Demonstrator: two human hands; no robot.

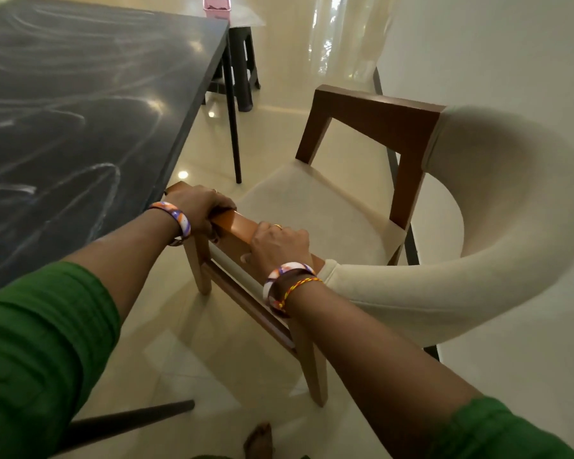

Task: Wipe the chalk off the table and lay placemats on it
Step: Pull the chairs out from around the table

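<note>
While both my hands grip one wooden armrest [236, 223], left hand [198, 207] near its front end and right hand [279, 243] farther back, fingers curled over it, one chair [478, 260] stands just beside the counter [80, 111]. Chalk smears [47, 180] cover the dark top. Open floor [272, 134] lies between counter edge and chair.

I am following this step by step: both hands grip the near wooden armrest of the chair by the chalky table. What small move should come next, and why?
Probably slide the chair a little further from the table. The left hand and right hand both grip its wooden armrest, which nearly touches the table edge, and chalk streaks remain unwiped on the surface, so access to that side seems needed first.
</note>
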